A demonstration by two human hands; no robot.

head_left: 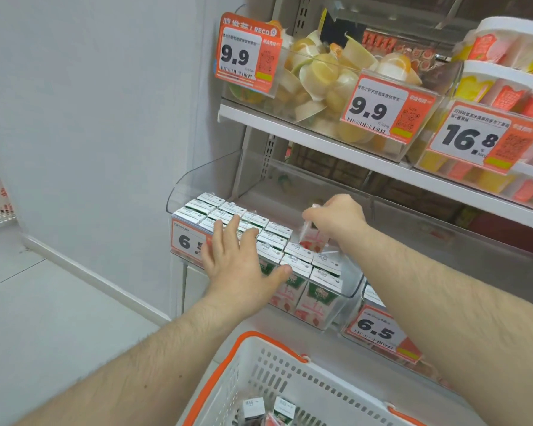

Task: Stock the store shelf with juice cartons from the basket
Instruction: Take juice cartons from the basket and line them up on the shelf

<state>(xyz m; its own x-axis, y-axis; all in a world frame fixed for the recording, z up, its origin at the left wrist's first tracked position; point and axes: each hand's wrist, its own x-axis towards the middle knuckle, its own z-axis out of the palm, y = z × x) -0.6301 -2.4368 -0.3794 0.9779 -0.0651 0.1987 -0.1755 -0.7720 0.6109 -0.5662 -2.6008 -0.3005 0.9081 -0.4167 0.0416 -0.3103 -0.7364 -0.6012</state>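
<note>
Head view has your right hand (336, 218) curled around a small white juice carton with red fruit print (311, 236), fingers wrapped over its top, holding it tilted just above the far right end of the rows already in the bin. That clear plastic shelf bin (197, 186) sits on the lower shelf and it's packed with white-topped juice cartons with green and red sides (290, 256), standing upright in tidy rows that run from far left to near right. Your left hand (237, 259) lies flat on the near rows, fingers straight and slightly spread, thumb out to the right touching a carton top, palm covering part of the orange and white 6.5 price tag (186, 241) on the bin's front.

Down near you is the white plastic shopping basket with orange rim and handles (277, 373), and a couple of spare small cartons (268, 410) stand in its bottom. Up on the higher shelf there's a clear tub of yellowish jelly cups (320, 75) behind two 9.9 tags.
</note>
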